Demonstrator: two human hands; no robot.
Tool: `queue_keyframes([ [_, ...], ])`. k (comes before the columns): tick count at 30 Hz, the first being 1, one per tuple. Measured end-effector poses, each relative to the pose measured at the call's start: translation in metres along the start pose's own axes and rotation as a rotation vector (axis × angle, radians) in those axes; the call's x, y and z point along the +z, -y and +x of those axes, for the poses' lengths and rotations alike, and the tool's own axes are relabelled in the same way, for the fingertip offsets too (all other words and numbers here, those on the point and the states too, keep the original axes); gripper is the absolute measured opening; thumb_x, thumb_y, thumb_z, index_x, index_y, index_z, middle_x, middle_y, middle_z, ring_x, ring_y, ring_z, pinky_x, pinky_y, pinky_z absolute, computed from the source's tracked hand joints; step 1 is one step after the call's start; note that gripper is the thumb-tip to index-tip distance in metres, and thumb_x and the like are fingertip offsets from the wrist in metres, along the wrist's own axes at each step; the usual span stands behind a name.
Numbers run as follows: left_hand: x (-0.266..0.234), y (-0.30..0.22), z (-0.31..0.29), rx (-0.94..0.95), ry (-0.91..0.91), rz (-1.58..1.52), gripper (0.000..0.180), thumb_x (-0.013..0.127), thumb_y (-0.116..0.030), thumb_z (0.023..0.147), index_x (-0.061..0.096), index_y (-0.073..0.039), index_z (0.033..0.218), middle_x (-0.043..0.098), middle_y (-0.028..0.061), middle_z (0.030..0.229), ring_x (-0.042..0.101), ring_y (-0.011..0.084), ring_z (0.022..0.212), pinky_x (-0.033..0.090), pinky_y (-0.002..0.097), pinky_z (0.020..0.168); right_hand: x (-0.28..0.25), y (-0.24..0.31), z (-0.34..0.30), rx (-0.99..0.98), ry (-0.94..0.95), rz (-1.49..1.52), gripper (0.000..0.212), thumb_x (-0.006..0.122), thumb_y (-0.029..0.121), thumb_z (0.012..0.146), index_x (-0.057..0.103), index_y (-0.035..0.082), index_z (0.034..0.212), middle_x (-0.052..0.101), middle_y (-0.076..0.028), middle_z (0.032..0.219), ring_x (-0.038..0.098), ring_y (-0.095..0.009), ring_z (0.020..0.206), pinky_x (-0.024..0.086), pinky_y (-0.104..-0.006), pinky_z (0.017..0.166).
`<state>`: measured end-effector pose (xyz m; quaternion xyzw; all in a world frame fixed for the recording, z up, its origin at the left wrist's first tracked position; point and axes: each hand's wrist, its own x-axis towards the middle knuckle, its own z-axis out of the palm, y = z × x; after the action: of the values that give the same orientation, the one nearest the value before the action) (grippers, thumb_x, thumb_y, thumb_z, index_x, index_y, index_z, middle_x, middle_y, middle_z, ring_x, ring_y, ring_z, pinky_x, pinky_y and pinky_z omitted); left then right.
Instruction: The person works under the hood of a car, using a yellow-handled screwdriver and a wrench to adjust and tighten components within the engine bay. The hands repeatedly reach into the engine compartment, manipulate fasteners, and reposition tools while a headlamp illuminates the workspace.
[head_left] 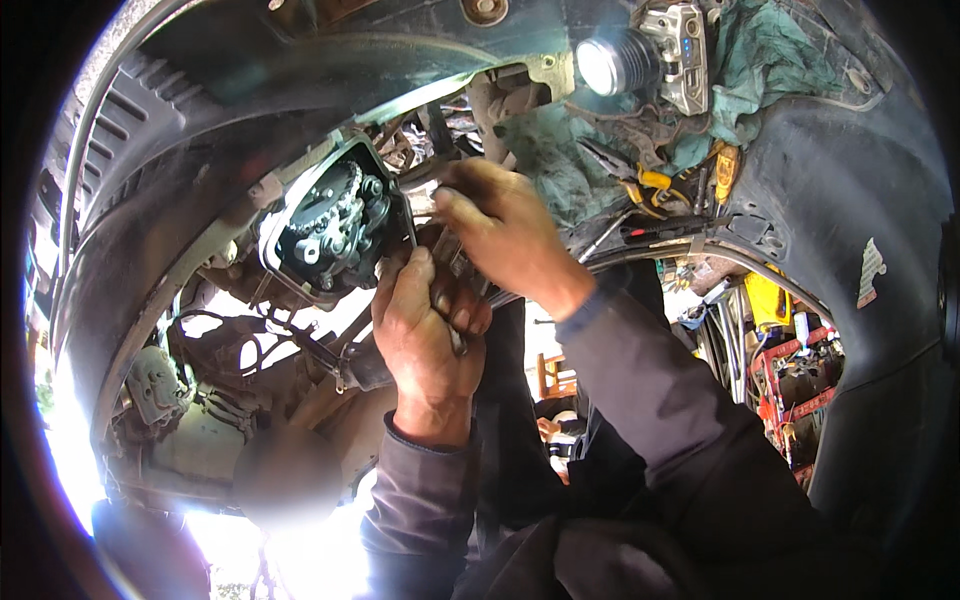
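Observation:
In front of my hands is an opened engine head [268,245], its pale rim framing a toothed sprocket with a chain [335,205] and other metal parts. My left hand [425,325] is closed just right of its lower edge. A thin metal rod [412,230] rises from by my left thumb; the fingers cover the rest of what they grip. My right hand [515,235] reaches in from the right, above the left one, with its fingers curled and thumb pressed in. Whatever sits between those fingers is hidden. Both hands are close together beside the head's right side.
A lit lamp [610,66] and green cloth [775,60] lie on the dark body panel at upper right. Near them are pliers [625,172], a yellow-handled screwdriver [726,172] and a red-and-black handled tool [655,231]. Hoses and cables [240,325] run below the head. A red rack [797,405] stands lower right.

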<state>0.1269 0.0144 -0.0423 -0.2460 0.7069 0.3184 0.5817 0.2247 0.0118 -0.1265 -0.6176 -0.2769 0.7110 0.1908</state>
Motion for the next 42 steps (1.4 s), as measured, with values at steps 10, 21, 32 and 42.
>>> queue_keyframes([
  [10, 0.013, 0.014, -0.013, -0.053, 0.107, 0.072, 0.027, 0.047, -0.013, 0.097, 0.053, 0.000, 0.120, 0.035, -0.0018, 0.060, 0.035, 0.0101, 0.044, 0.032, 0.0250, 0.041, -0.128, -0.039, -0.046, -0.332, -0.314, -1.242, 0.061, 0.079, 0.006, 0.061, 0.054, 0.011, 0.117, 0.050, -0.014, 0.118, 0.048, -0.037, 0.111, 0.038, -0.0495, 0.093],
  [21, -0.017, 0.033, -0.033, -0.013, -0.021, 0.081, 0.019, 0.047, -0.013, 0.096, 0.050, 0.002, 0.105, 0.037, 0.0006, 0.062, 0.037, 0.0102, 0.045, 0.033, 0.0255, 0.041, -0.065, 0.001, -0.073, -0.108, -0.053, -0.546, 0.042, 0.072, 0.008, 0.075, 0.045, 0.001, 0.108, 0.065, -0.020, 0.084, 0.068, -0.036, 0.069, 0.054, -0.0444, 0.060],
  [32, -0.035, 0.030, -0.036, 0.029, 0.024, 0.049, 0.016, 0.048, -0.012, 0.096, 0.047, 0.001, 0.105, 0.035, -0.0007, 0.060, 0.034, 0.0096, 0.042, 0.032, 0.0247, 0.039, -0.011, -0.007, -0.023, -0.032, 0.133, -0.582, 0.024, 0.068, 0.009, 0.071, 0.060, -0.006, 0.088, 0.065, -0.024, 0.089, 0.063, -0.043, 0.091, 0.050, -0.0468, 0.080],
  [42, -0.034, 0.028, -0.036, 0.009, 0.006, 0.123, 0.008, 0.046, -0.014, 0.097, 0.045, -0.010, 0.091, 0.034, -0.0018, 0.059, 0.032, 0.0092, 0.043, 0.032, 0.0257, 0.042, -0.011, -0.003, -0.027, -0.096, 0.147, -0.583, 0.021, 0.063, 0.008, 0.068, 0.058, -0.006, 0.083, 0.060, -0.027, 0.085, 0.059, -0.047, 0.084, 0.048, -0.0479, 0.073],
])
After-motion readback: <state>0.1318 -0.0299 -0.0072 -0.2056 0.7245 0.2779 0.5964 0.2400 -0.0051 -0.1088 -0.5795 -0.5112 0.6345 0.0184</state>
